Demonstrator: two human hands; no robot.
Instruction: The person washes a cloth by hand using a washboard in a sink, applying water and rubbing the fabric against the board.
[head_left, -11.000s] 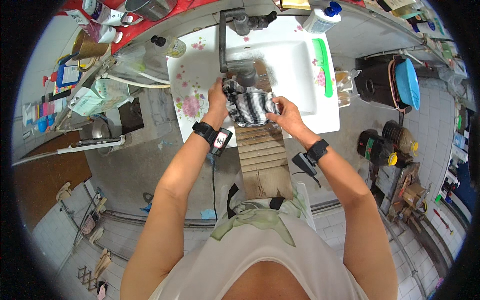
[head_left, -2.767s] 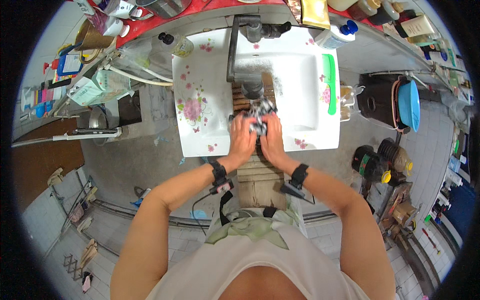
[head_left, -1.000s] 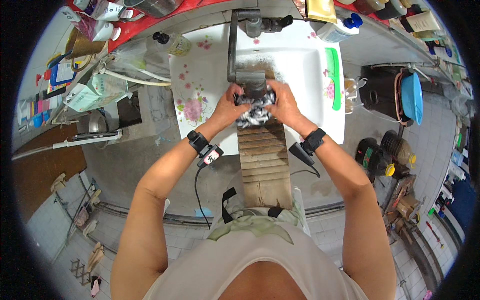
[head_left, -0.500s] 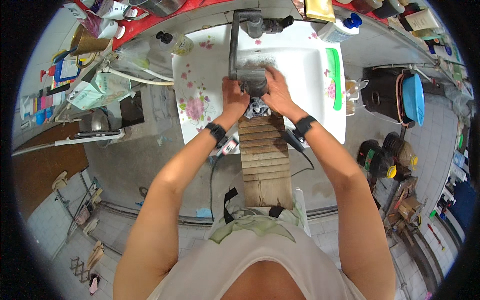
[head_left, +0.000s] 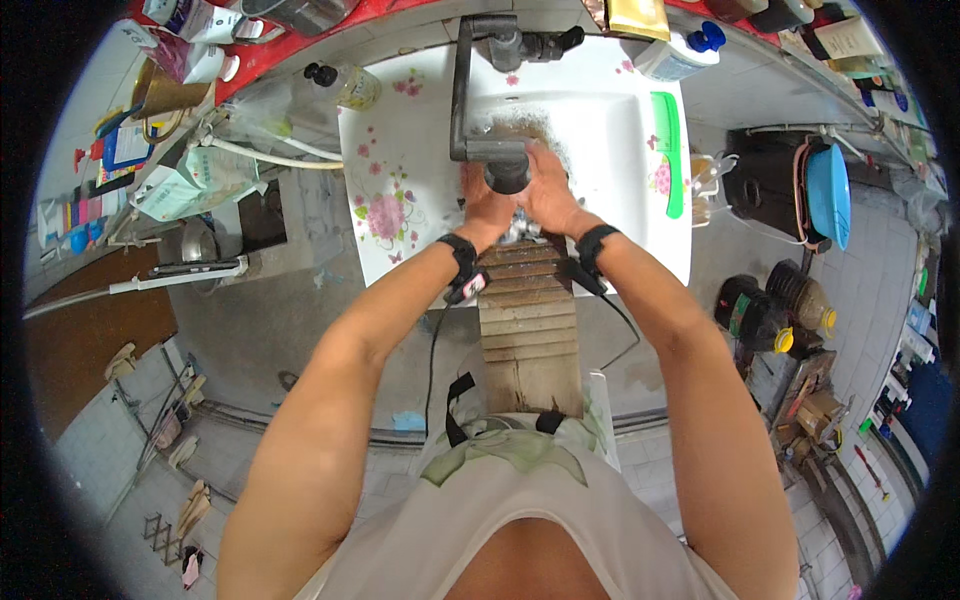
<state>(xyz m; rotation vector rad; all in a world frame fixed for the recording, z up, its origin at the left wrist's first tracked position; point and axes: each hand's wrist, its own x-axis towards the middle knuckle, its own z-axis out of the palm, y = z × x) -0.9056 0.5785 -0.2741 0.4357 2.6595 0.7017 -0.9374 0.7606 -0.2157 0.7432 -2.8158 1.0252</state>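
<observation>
Both my hands are close together over the white sink (head_left: pixel 365 270), under the dark faucet (head_left: pixel 497 150). The faucet head covers most of the fingers of my left hand (head_left: pixel 487 212) and part of my right hand (head_left: pixel 553 196). What they grip, if anything, is hidden. A wet, grey-and-white patterned cloth (head_left: pixel 520 232) shows just below the hands, bunched at the upper end of a ribbed wooden washboard (head_left: pixel 530 325). The board slopes from the basin toward my body. Dark bands with cabled devices circle both wrists.
A green comb (head_left: pixel 668 160) lies along the sink's right side. A pump bottle (head_left: pixel 345 85) stands at the back left, and a white bottle with a blue cap (head_left: pixel 683 55) at the back right. Dark jugs with yellow caps (head_left: pixel 760 318) sit on the floor to the right.
My hands have drawn closer together beneath the faucet head, the left one moving right. Less of the cloth shows now. Brownish, foamy water is more visible in the basin behind the hands.
</observation>
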